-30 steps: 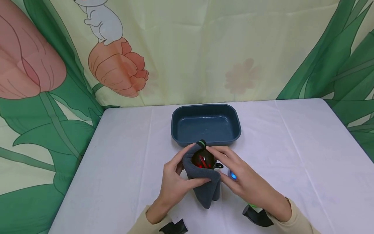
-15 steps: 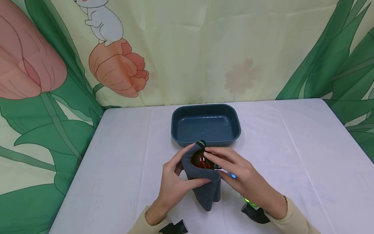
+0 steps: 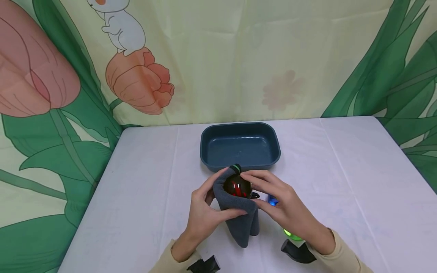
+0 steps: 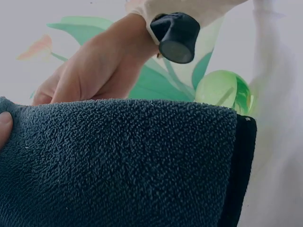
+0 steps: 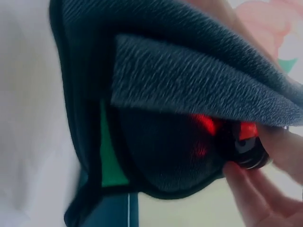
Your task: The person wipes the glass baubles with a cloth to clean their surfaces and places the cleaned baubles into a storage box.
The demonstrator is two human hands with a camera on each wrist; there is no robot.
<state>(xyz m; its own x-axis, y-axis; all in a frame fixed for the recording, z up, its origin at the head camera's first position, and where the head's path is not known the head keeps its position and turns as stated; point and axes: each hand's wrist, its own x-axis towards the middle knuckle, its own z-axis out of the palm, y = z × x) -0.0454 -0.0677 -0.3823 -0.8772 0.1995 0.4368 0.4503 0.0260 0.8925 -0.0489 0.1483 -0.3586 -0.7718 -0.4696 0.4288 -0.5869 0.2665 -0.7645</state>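
The person holds a dark grey towel (image 3: 239,220) of thick, looped terry cloth just in front of the blue tray (image 3: 208,151), on the near side of it. The tray is a shallow rectangle of smooth plastic with rounded corners, and it stands on the table (image 3: 358,189), which a pale, creased cloth covers.

The left hand (image 3: 205,212) grips the towel from the left of the bundle: the thumb lies across the front fold and the curled fingers support the back. The towel wraps a round, glossy dark ball (image 3: 237,187) with red reflections on it; the ball sits in the open top of the bundle, very near the tray's front wall. A small green tag shows at the towel's upper edge, closest to the tray.

The right hand (image 3: 286,212) comes from the right of the bundle, and its curled fingertips pinch the ball. In the right wrist view the fingertips touch a small black and silver part on the ball, perhaps a cap, but this view is blurred.

Further from the tray, partly under the right hand, a small blue ball (image 3: 272,200) and a translucent green ball (image 3: 291,236) lie on the table. The hanging end of the towel reaches down towards the person.
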